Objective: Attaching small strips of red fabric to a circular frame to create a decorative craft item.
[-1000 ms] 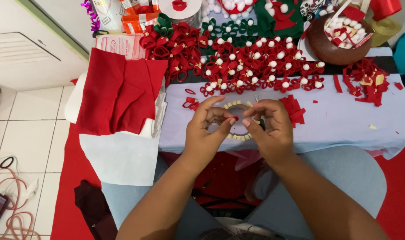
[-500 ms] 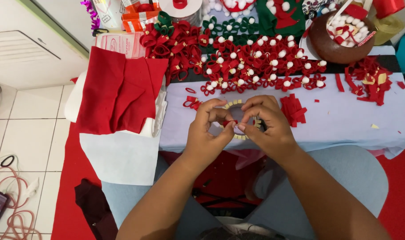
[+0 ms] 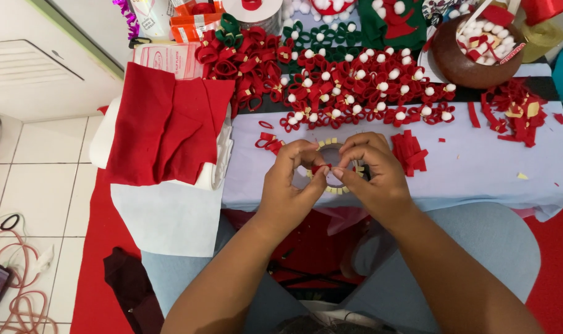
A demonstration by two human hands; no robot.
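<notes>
Head view: small red felt strip (image 3: 321,168), long axis left-right, pinched between left hand (image 3: 287,188) and right hand (image 3: 374,179) fingertips, above a tape ring (image 3: 331,148).

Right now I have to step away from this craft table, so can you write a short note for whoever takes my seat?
Left hand and right hand are together over the table, both pinching one small red felt piece between their fingertips.
Under them lies a tape roll edged with small yellow tabs.
Cut red strips lie right of the hands; a few red loops lie left.
Done: a big heap of red loop flowers with white pom-poms at the table's far side.
Left: the piece in hand is unfinished and the strips are unused.
</notes>
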